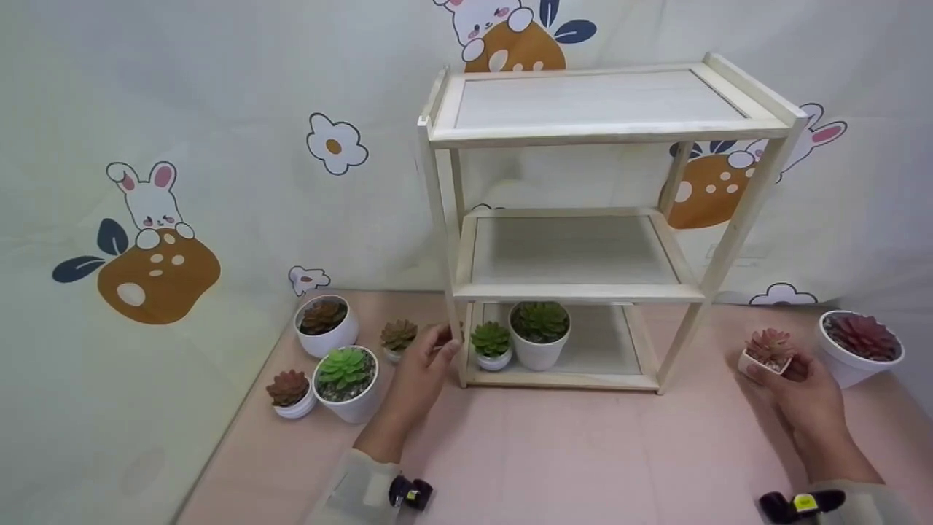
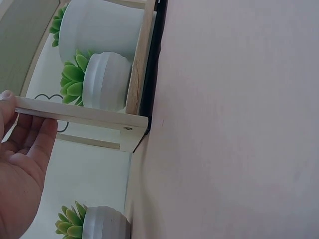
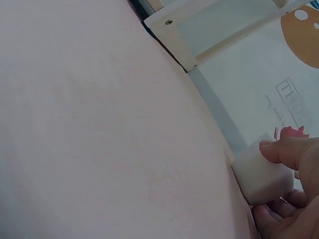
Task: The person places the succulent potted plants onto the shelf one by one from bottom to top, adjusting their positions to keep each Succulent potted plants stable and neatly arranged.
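Note:
At the left front post of a three-tier wooden shelf (image 1: 576, 293), my left hand (image 1: 424, 375) pinches the post between thumb and fingers; the left wrist view shows the hand (image 2: 22, 169) there too. My right hand (image 1: 813, 401) grips a small white angular pot with a pink succulent (image 1: 770, 348). Seen from the right wrist, the pot (image 3: 263, 174) sits between the thumb and fingers of that hand (image 3: 289, 199), its base at or close to the tabletop. On the bottom tier stand a small potted green succulent (image 1: 491, 344) and a larger one (image 1: 539, 332).
Left of the shelf are several white pots: a brown succulent (image 1: 326, 324), a bright green one (image 1: 345, 383), a reddish-brown one (image 1: 291, 394) and an olive one (image 1: 398, 339). A dark red succulent (image 1: 861, 346) stands far right. Behind the pink table (image 1: 554, 452) hangs a patterned cloth (image 1: 240, 109).

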